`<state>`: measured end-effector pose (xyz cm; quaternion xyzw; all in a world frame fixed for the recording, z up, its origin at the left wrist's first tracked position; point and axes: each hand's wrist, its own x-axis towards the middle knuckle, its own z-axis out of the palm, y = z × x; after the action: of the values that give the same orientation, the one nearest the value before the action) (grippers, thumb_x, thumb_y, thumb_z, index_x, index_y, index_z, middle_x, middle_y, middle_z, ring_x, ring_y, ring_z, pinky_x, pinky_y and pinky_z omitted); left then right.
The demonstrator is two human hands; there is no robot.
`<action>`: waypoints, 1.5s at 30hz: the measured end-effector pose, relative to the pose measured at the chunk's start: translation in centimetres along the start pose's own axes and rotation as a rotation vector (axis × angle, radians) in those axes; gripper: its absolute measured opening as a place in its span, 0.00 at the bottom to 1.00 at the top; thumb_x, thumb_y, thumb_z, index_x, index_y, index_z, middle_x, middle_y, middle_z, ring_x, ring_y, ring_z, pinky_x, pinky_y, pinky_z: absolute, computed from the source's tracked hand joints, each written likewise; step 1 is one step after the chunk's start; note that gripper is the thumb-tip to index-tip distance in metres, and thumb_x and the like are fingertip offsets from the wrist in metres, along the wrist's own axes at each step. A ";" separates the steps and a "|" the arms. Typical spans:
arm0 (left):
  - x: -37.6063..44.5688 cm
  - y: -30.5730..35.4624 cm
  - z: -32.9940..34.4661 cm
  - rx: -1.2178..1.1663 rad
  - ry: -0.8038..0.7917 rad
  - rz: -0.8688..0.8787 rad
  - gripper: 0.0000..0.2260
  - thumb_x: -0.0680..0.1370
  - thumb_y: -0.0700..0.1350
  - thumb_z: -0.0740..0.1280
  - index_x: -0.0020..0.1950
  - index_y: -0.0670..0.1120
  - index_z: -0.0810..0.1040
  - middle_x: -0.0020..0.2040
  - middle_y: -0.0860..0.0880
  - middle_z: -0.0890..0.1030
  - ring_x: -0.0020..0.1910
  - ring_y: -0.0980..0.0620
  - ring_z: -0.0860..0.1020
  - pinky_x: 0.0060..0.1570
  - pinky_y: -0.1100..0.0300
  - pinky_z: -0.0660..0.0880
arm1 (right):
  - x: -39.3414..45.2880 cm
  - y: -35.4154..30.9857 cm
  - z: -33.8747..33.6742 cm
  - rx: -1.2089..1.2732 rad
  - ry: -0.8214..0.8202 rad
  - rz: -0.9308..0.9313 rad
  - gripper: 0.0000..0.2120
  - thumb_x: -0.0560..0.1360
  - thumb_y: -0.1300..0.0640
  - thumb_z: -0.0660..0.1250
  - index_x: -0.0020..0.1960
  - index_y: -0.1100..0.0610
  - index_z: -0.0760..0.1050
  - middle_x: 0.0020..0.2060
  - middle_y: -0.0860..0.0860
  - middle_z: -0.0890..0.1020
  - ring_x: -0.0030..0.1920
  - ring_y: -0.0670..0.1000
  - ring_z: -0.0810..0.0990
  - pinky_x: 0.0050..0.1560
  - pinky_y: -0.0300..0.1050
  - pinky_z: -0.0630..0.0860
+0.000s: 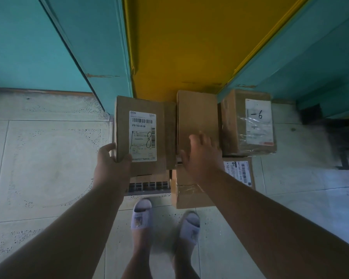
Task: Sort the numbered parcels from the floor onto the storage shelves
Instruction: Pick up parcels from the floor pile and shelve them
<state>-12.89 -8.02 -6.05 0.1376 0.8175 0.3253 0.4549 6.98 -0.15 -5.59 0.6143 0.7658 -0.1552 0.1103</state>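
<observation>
Pale speckled floor tiles (48,158) fill the near part of the view, and teal panels (101,47) with a yellow panel (181,43) between them rise at the far side. A cluster of cardboard parcels sits on the floor at the foot of these panels.

On the left of the cluster, the left hand (111,162) grips the parcel marked 1-8 (141,133) at its near left corner, fingers wrapped round the left edge and thumb pressing the labelled top face. Whether this parcel is lifted or rests on what lies beneath cannot be told.

Just right of it lies a plain brown parcel (195,115). The right hand (201,154) hovers over its near end with fingers spread and slightly blurred, holding nothing; whether it touches the cardboard cannot be told.

Farther right stands the parcel marked 1-6 (248,121), wrapped in clear tape. Nearer, partly under the right forearm, lies a taped parcel (189,194) with a barcode label. Two feet in white slippers (143,216) stand at the near edge.
</observation>
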 end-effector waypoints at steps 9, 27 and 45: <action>0.9 1.7 2.4 0.430 0.006 0.187 0.28 0.76 0.44 0.70 0.73 0.47 0.62 0.62 0.43 0.76 0.56 0.42 0.77 0.50 0.47 0.80 | 0.0 1.5 0.2 0.094 -0.059 0.235 0.23 0.78 0.41 0.62 0.68 0.49 0.65 0.69 0.58 0.66 0.64 0.61 0.71 0.62 0.59 0.72; -1.2 2.2 4.8 0.857 -0.120 0.601 0.22 0.76 0.46 0.68 0.70 0.54 0.73 0.73 0.50 0.70 0.72 0.45 0.65 0.68 0.45 0.68 | -1.6 1.0 -1.9 0.413 0.292 0.303 0.22 0.77 0.46 0.65 0.69 0.51 0.69 0.69 0.55 0.70 0.68 0.55 0.68 0.64 0.57 0.72; -3.6 8.6 8.5 0.074 -0.564 0.137 0.28 0.68 0.69 0.68 0.62 0.55 0.76 0.54 0.51 0.83 0.50 0.50 0.84 0.50 0.46 0.83 | -0.2 2.0 -5.4 1.506 -0.147 0.518 0.14 0.80 0.63 0.60 0.53 0.55 0.84 0.44 0.54 0.85 0.30 0.48 0.77 0.30 0.41 0.73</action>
<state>-4.45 0.04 -1.21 0.2941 0.6588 0.2740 0.6360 9.06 2.08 -0.71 0.6702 0.2788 -0.6402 -0.2515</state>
